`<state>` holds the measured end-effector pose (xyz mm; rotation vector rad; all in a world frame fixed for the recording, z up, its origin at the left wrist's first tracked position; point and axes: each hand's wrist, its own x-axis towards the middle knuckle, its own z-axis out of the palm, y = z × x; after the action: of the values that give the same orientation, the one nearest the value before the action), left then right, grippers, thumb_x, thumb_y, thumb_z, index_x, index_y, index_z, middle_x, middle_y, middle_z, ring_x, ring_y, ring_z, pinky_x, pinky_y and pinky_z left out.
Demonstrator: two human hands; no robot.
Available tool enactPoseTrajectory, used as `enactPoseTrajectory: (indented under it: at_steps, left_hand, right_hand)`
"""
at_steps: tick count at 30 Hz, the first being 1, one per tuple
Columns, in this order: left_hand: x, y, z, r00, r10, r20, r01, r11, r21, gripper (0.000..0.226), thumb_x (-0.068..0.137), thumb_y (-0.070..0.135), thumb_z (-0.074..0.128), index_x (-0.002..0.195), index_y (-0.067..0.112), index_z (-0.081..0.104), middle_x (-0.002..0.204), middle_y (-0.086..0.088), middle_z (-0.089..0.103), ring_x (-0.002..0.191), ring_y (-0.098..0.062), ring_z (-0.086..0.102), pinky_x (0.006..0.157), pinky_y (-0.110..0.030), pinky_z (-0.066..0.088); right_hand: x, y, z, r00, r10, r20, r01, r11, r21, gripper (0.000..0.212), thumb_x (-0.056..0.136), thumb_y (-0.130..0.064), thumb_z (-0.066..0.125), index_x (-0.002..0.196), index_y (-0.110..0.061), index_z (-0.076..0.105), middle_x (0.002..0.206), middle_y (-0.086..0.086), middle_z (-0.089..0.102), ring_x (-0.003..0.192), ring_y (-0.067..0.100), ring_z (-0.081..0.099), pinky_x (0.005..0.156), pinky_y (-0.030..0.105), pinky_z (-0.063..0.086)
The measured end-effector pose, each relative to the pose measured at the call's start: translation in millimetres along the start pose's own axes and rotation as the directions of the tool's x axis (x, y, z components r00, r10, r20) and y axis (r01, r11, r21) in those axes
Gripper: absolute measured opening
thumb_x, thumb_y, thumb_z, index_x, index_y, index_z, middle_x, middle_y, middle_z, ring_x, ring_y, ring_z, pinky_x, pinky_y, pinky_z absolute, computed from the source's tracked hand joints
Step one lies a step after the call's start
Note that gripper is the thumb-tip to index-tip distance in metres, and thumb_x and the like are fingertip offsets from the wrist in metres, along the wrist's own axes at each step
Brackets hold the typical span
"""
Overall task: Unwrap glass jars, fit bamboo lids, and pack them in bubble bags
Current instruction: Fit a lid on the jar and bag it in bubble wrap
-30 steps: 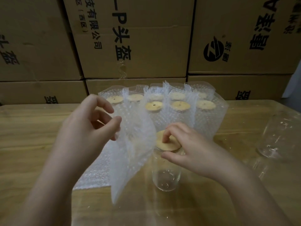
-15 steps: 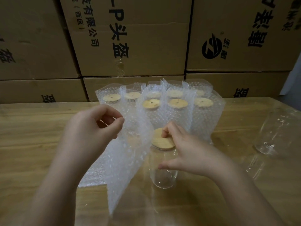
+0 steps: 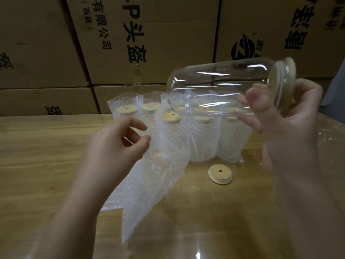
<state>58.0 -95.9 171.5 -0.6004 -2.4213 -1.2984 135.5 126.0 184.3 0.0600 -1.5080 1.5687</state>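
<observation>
Head view shows the right hand (image 3: 291,128) curled round the lid end of a clear cylindrical glass jar (image 3: 214,86), fingers wrapped under the neck just beside its round pale bamboo lid (image 3: 288,71); the jar hangs in the air, tipped almost level, its base pointing away from that grip toward the left hand (image 3: 119,146). The left hand pinches the upper edge of a translucent white bubble bag (image 3: 158,180) between thumb and forefinger, the rest trailing down from the pinch onto the light wooden table (image 3: 37,156); whether its mouth is open I cannot tell. Likely trouble: smooth glass held at 1 end only could twist or slip; with just 1 pinch on the bag, the base may catch a closed mouth and crumple it; a loosely seated lid could pop off. Below the held jar stands a row of bagged lidded jars (image 3: 203,146), which a low swing would knock, and 1 spare bamboo lid (image 3: 220,173) lies on the table between the 2 forearms, nearer the right.
</observation>
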Motion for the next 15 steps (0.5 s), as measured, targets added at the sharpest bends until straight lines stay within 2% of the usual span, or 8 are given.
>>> enactPoseTrajectory:
  at_steps: [2, 4, 7, 11, 13, 15]
  left_hand:
    - [-1, 1, 0, 1.0, 0.003, -0.008, -0.003, 1.0, -0.021, 0.017, 0.082, 0.024, 0.069, 0.088, 0.037, 0.06, 0.068, 0.012, 0.068, 0.058, -0.004, 0.063, 0.055, -0.03, 0.047]
    - [0, 1, -2, 1.0, -0.004, -0.02, 0.003, 0.999, -0.043, 0.017, 0.081, 0.025, 0.069, 0.087, 0.038, 0.06, 0.067, 0.013, 0.068, 0.056, -0.001, 0.062, 0.056, -0.033, 0.047]
    - [4, -4, -6, 0.998, -0.024, -0.056, 0.022, 0.999, -0.023, 0.024, 0.083, 0.018, 0.068, 0.087, 0.039, 0.059, 0.065, 0.015, 0.067, 0.054, 0.001, 0.059, 0.061, -0.037, 0.05]
    - [8, -10, -12, 0.997, -0.015, -0.072, 0.01, 0.998, -0.068, 0.022, 0.087, 0.014, 0.063, 0.089, 0.036, 0.06, 0.064, 0.01, 0.066, 0.056, -0.005, 0.06, 0.061, -0.036, 0.051]
    - [7, -10, -11, 0.999, 0.007, -0.048, -0.012, 0.994, -0.112, 0.022, 0.088, 0.013, 0.062, 0.089, 0.035, 0.061, 0.063, 0.007, 0.065, 0.057, -0.007, 0.061, 0.06, -0.034, 0.049]
    - [6, -7, -5, 0.999, 0.027, -0.024, -0.031, 0.985, -0.169, 0.02, 0.088, 0.015, 0.062, 0.089, 0.035, 0.063, 0.065, 0.004, 0.064, 0.06, -0.015, 0.061, 0.061, -0.034, 0.051]
  right_hand:
    - [0, -2, 2, 0.983, 0.15, 0.105, -0.163, 0.978, 0.127, 0.064, 0.06, -0.047, 0.082, 0.105, -0.024, 0.042, 0.102, 0.0, 0.066, 0.097, 0.027, 0.069, 0.067, 0.03, 0.058]
    - [-2, -2, 6, 0.952, 0.216, 0.217, -0.236, 0.969, 0.071, 0.067, 0.056, -0.047, 0.082, 0.105, -0.023, 0.044, 0.109, 0.009, 0.064, 0.095, 0.027, 0.07, 0.063, 0.027, 0.057]
    - [-8, 3, 13, 0.939, 0.203, 0.276, -0.19, 0.979, -0.073, 0.063, 0.055, -0.049, 0.082, 0.102, -0.027, 0.045, 0.11, 0.011, 0.063, 0.094, 0.026, 0.069, 0.066, 0.032, 0.059]
    - [-10, 5, 15, 0.936, 0.217, 0.279, -0.177, 0.971, -0.159, 0.06, 0.053, -0.055, 0.079, 0.098, -0.035, 0.044, 0.11, 0.009, 0.063, 0.097, 0.026, 0.067, 0.079, 0.047, 0.058]
    - [-11, 4, 13, 0.927, 0.243, 0.287, -0.18, 0.957, -0.228, 0.058, 0.05, -0.06, 0.078, 0.093, -0.04, 0.045, 0.11, 0.001, 0.061, 0.094, 0.018, 0.067, 0.081, 0.049, 0.056]
    - [-12, 2, 12, 0.917, 0.262, 0.302, -0.163, 0.935, -0.316, 0.056, 0.048, -0.065, 0.075, 0.09, -0.045, 0.043, 0.102, -0.021, 0.055, 0.085, 0.004, 0.066, 0.078, 0.041, 0.057]
